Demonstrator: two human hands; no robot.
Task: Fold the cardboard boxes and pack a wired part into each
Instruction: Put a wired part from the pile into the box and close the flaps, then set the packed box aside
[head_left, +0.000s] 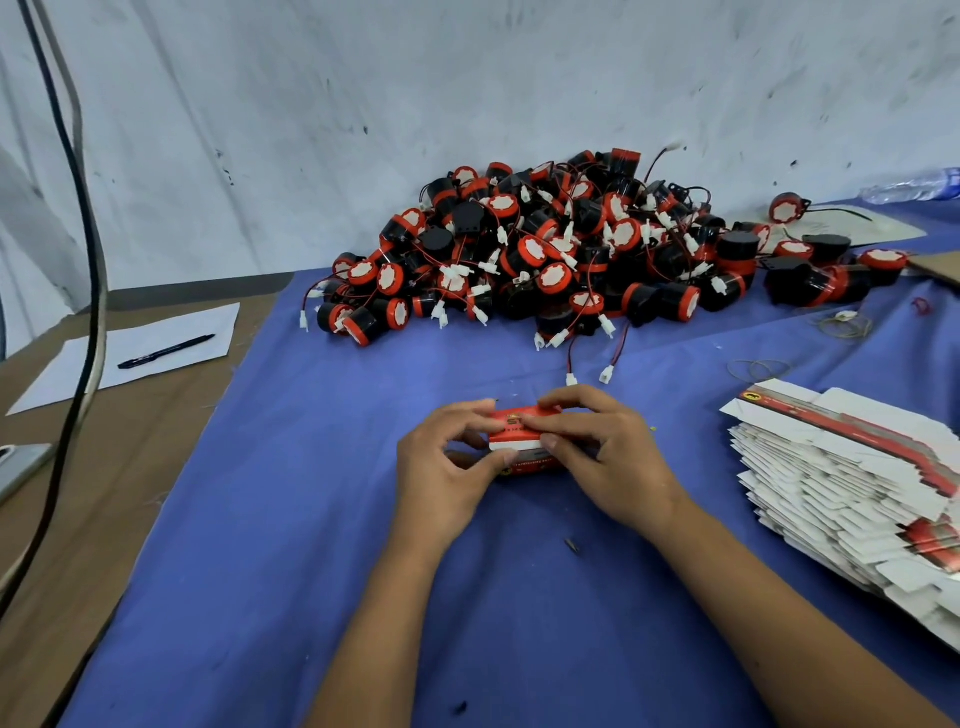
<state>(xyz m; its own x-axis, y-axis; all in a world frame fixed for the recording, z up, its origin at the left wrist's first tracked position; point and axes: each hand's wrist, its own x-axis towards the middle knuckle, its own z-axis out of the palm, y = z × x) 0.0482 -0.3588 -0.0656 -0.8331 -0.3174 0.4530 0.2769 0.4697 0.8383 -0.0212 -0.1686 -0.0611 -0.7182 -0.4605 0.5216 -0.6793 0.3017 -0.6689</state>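
Observation:
A small red and white cardboard box (519, 441) sits on the blue cloth (291, 519) in the middle of the table, gripped from both sides. My left hand (447, 467) holds its left end, thumb on the front and fingers curled over the top. My right hand (602, 452) grips the right end, with fingers over the top flap and thumb on the white edge. Behind lies a big heap of black and red round wired parts (545, 249) with white connectors. Whether a part is inside the box is hidden.
A stack of flat unfolded boxes (857, 488) lies at the right. Left of the cloth, a pen (166, 352) rests on white paper (130, 353), and black cables (78, 270) hang down. Rubber bands (758, 369) and a plastic bottle (909, 187) are at the far right.

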